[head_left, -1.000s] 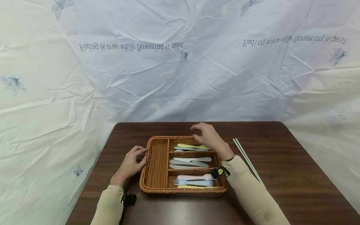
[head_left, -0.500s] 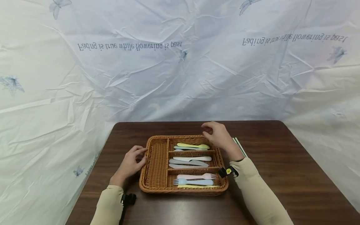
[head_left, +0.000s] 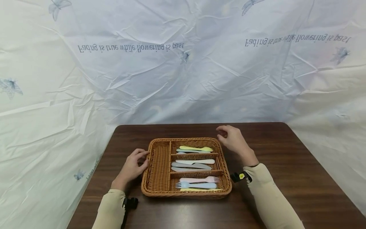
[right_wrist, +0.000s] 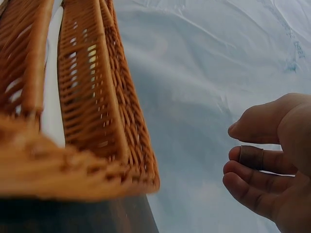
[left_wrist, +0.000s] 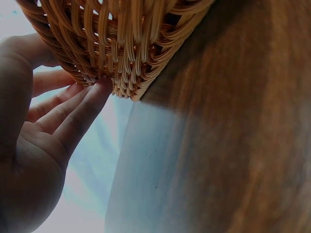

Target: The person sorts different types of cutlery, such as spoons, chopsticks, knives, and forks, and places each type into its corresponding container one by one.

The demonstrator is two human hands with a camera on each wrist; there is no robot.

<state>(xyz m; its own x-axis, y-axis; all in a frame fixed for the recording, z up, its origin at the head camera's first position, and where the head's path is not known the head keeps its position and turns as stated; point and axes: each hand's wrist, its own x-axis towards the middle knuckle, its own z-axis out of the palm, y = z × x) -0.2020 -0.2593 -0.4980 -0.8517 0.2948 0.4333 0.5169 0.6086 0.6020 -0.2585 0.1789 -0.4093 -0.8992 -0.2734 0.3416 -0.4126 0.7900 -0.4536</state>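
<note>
A brown wicker cutlery basket [head_left: 159,168] with dividers sits mid-table. At its left end, my left hand [head_left: 133,165] touches the wall with its fingertips; the left wrist view shows the fingers [left_wrist: 73,119] fairly straight against the weave. My right hand [head_left: 234,140] hovers beyond the basket's back right corner, apart from it, fingers loosely bent around nothing. Inside the basket, a yellow spoon [head_left: 197,148] lies in the back compartment, knives [head_left: 194,165] in the middle one, and a pink fork [head_left: 199,180] with a blue fork [head_left: 197,185] in the front one.
The dark wooden table [head_left: 297,178] carries the basket. A pale printed sheet [head_left: 183,82] hangs behind the table and along both sides. The pair of thin pale chopsticks seen earlier at the right is hidden now, where my right arm lies in the head view.
My right hand has moved rightward, from above the basket's back compartment to outside its back right corner. The arm has come over the chopsticks. My left hand and the basket have stayed put.
</note>
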